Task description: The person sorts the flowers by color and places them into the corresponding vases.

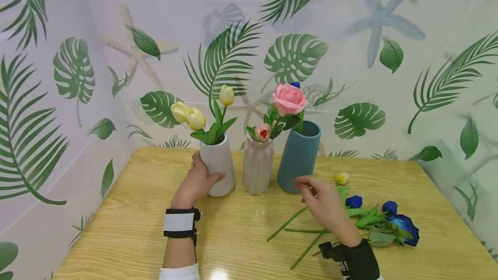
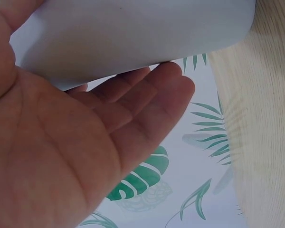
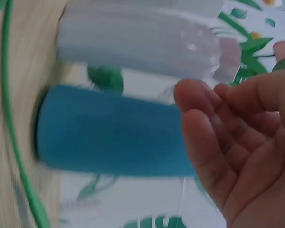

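Note:
My left hand (image 1: 196,181) holds the white vase (image 1: 218,172) at its lower left side, thumb across the front and fingers around the back. In the left wrist view the white vase (image 2: 147,33) lies against those fingers. Pale yellow tulips (image 1: 196,119) stand in this vase. My right hand (image 1: 324,202) is in front of the base of the blue vase (image 1: 297,159), fingers loosely bent and holding nothing. In the right wrist view the blue vase (image 3: 114,130) is beyond the fingertips (image 3: 197,126). A blue bloom (image 1: 295,84) shows partly behind the pink rose.
Between them stands a ribbed pale vase (image 1: 257,172) with a pink rose (image 1: 289,99) and a smaller pink flower (image 1: 263,132). Loose flowers lie on the table (image 1: 128,228) at the right, including a blue rose (image 1: 406,230), blue buds (image 1: 354,202) and a yellow flower (image 1: 342,179).

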`<state>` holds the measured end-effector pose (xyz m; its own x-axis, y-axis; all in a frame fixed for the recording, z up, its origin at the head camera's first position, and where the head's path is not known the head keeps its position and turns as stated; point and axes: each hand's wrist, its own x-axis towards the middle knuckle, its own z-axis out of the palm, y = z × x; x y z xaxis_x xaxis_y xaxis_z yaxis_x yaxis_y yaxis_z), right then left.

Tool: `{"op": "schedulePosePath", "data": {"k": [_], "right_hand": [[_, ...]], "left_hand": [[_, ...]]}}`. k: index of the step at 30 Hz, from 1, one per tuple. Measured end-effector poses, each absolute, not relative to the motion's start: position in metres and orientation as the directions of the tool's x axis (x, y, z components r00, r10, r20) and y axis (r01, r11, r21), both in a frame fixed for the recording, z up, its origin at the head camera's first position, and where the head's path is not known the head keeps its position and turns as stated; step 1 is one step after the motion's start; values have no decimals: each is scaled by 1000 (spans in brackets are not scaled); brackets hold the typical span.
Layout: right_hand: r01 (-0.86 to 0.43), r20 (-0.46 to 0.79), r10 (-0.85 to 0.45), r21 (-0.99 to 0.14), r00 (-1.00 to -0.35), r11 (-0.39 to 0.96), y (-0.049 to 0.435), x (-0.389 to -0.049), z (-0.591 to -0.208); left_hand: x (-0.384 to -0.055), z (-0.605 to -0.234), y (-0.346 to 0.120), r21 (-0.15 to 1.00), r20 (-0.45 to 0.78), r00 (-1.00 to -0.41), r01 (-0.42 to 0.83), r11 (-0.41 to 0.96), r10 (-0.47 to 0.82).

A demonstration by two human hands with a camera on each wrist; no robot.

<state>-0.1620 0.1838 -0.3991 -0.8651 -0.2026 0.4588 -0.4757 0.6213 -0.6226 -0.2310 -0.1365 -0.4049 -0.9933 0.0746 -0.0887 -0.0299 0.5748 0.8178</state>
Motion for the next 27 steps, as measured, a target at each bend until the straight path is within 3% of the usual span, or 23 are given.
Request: {"op": "schedulePosePath", "data": {"k": [4,7,11,13,23,27], "right_hand": [[-351,307,-207,-555,-929,754,204,-163,-397],[-227,87,-212,-503,-973,834,217,-164,-399],[-51,-255,-209,-513,-944,857,231,-168,-414],[2,-334,-208,-533,-920,846,236,-170,-423],[-5,-331,-246,-589,-911,808,250,-169,-432],[-19,-342,-323,-660,-882,751,255,-165,-434]], "left_hand": [[-232,-405,-136,818,-77,-994,-17,574,80],[-232,-405,-136,817,-80,-994,-21,576,77],[-231,-405,-136,814,-95,-993,-37,580,70],[-231,-406,-135,816,-102,-992,-42,577,71],[-232,-405,-136,820,-101,-991,-34,572,86],[-232,-404,-135,824,-99,-991,-30,566,92]]}}
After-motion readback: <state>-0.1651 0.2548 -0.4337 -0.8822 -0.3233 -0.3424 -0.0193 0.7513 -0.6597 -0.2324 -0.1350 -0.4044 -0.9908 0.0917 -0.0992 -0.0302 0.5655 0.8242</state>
